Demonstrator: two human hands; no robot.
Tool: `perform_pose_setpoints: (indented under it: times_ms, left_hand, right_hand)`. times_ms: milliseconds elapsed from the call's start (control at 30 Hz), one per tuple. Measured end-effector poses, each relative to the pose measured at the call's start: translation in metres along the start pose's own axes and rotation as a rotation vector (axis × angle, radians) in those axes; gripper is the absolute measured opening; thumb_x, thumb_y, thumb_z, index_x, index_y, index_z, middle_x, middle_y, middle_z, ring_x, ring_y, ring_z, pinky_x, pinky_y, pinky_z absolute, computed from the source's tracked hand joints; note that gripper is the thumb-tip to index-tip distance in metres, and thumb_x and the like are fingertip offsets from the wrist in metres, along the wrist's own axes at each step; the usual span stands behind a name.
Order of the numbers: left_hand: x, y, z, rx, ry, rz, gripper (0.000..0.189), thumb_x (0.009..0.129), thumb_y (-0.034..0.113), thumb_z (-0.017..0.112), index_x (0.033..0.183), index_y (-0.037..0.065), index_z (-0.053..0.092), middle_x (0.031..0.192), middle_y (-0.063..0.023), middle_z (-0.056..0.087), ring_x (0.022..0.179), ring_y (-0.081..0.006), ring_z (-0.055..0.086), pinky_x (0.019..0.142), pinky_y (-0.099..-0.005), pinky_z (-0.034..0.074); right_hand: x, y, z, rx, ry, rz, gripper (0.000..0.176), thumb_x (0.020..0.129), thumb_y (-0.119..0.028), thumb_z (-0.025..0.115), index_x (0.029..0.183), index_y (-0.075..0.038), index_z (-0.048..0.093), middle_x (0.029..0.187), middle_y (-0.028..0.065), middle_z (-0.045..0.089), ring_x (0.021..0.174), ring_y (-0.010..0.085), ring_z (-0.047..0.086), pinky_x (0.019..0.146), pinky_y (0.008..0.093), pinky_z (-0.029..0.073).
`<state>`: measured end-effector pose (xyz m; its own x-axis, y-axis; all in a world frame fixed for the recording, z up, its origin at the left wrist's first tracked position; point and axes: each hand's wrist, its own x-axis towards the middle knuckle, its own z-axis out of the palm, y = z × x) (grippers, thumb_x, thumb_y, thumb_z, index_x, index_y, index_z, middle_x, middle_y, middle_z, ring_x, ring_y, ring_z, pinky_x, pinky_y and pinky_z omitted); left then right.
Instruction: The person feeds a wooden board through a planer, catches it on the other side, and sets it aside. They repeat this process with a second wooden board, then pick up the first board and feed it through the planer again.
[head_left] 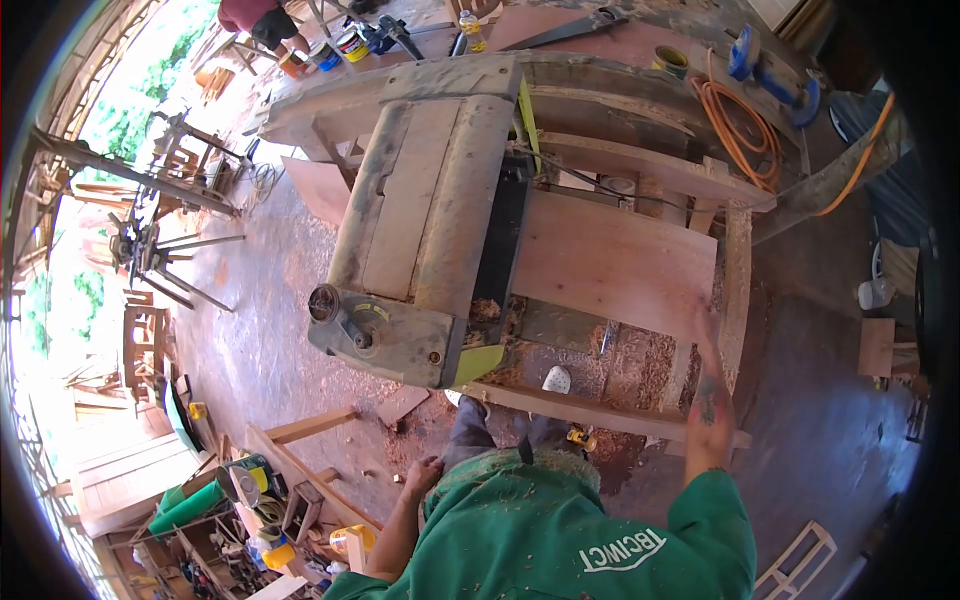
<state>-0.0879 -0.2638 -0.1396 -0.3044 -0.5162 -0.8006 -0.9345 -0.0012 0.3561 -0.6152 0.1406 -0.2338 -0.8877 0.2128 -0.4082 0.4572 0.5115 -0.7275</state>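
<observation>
A planer machine (pixel 410 200) with a dusty top and a round crank knob stands on a wooden frame. From its right side a wide flat board (pixel 610 260) sticks out over the frame, while another panel (pixel 318 188) shows at its left side. My right hand (pixel 706 322) is at the board's near right corner; it is blurred, and its fingers cannot be made out. Beside my hip is my left hand (pixel 424 474), away from the machine, with its fingers loosely curled and their tips partly hidden.
An orange hose (pixel 740 130) hangs over the frame's far right. The frame's near rail (pixel 590 405) crosses before my legs. Shavings cover the floor below. Tools and a green roll (pixel 188 508) lie at lower left. A person (pixel 265 22) is at the far left.
</observation>
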Motion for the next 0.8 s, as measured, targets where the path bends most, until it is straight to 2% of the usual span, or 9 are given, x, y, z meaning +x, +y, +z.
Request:
perform_pose_setpoints:
  times_ms: [167,233,367,433,467,600,667,767,800]
  left_hand:
    - [0.004,0.019,-0.006,0.082,-0.006,0.001,0.041,0.084,0.028,0.052,0.111,-0.002,0.055,0.094,-0.0211,0.063,0.086,-0.0257,0.062,0.074,-0.0325,0.048]
    - [0.008,0.022,-0.008,0.165,0.001,0.178,0.038,0.084,0.026,0.052,0.111,-0.002,0.056,0.092,-0.0180,0.064,0.082,-0.0247,0.061,0.075,-0.0318,0.048]
    - [0.016,0.041,-0.005,0.142,-0.039,0.223,0.037,0.085,0.025,0.052,0.110,-0.002,0.056,0.094,-0.0181,0.063,0.085,-0.0268,0.061,0.079,-0.0320,0.047]
    - [0.001,0.078,-0.004,-0.017,-0.267,0.229,0.035,0.086,0.024,0.050,0.110,-0.001,0.055,0.104,-0.0196,0.059,0.095,-0.0295,0.058,0.086,-0.0316,0.044]
    - [-0.006,0.096,-0.003,-0.015,-0.273,0.232,0.035,0.086,0.024,0.050,0.110,-0.001,0.055,0.104,-0.0196,0.059,0.095,-0.0295,0.058,0.086,-0.0316,0.044]
    - [0.009,0.132,0.047,0.011,-0.701,0.740,0.034,0.089,0.026,0.048,0.112,0.002,0.053,0.113,-0.0151,0.054,0.106,-0.0266,0.051,0.091,-0.0309,0.039]
    - [-0.015,0.190,0.074,0.141,-0.824,0.611,0.040,0.089,0.033,0.049,0.113,0.001,0.051,0.114,-0.0142,0.053,0.106,-0.0259,0.051,0.091,-0.0316,0.040]
    - [-0.005,0.209,0.145,0.092,-1.097,0.533,0.046,0.089,0.038,0.048,0.117,0.001,0.048,0.117,-0.0121,0.052,0.107,-0.0226,0.049,0.091,-0.0300,0.038]
    - [-0.017,0.219,0.157,-0.235,-1.286,0.297,0.050,0.089,0.039,0.046,0.121,0.000,0.043,0.121,-0.0103,0.048,0.111,-0.0198,0.045,0.094,-0.0300,0.036]
  right_hand:
    - [0.028,0.042,-0.011,0.014,-0.050,0.099,0.059,0.080,-0.052,0.055,0.103,0.003,0.060,0.083,0.0043,0.061,0.073,0.0147,0.054,0.064,0.0306,0.043]
    - [0.005,0.027,-0.018,0.117,0.034,-0.002,0.054,0.082,-0.048,0.054,0.105,0.001,0.059,0.082,0.0010,0.057,0.068,0.0116,0.050,0.062,0.0283,0.042]
    - [-0.024,0.010,-0.038,0.286,0.050,-0.071,0.054,0.084,-0.048,0.052,0.101,0.003,0.059,0.078,0.0018,0.055,0.064,0.0106,0.049,0.058,0.0268,0.041]
    - [-0.042,0.003,-0.053,0.394,0.035,-0.106,0.054,0.085,-0.048,0.051,0.099,0.004,0.058,0.075,0.0022,0.054,0.062,0.0102,0.048,0.056,0.0261,0.040]
    - [-0.053,-0.001,-0.064,0.431,0.028,-0.120,0.054,0.085,-0.048,0.051,0.098,0.005,0.058,0.074,0.0023,0.054,0.061,0.0099,0.048,0.054,0.0258,0.040]
    - [-0.097,-0.004,-0.113,0.141,0.048,0.033,0.053,0.090,-0.042,0.045,0.099,0.009,0.055,0.078,0.0087,0.056,0.068,0.0147,0.051,0.061,0.0286,0.042]
    - [-0.107,0.034,-0.131,-0.014,0.288,0.070,0.058,0.086,-0.050,0.048,0.086,0.007,0.056,0.060,0.0032,0.045,0.053,0.0128,0.039,0.048,0.0302,0.035]
    - [-0.185,0.052,-0.159,-0.035,0.238,0.188,0.051,0.087,-0.044,0.049,0.093,0.006,0.055,0.070,0.0059,0.051,0.059,0.0140,0.047,0.053,0.0298,0.040]
    - [-0.207,0.071,-0.163,-0.008,0.240,0.216,0.046,0.088,-0.039,0.050,0.097,0.006,0.054,0.075,0.0070,0.054,0.063,0.0145,0.050,0.056,0.0296,0.043]
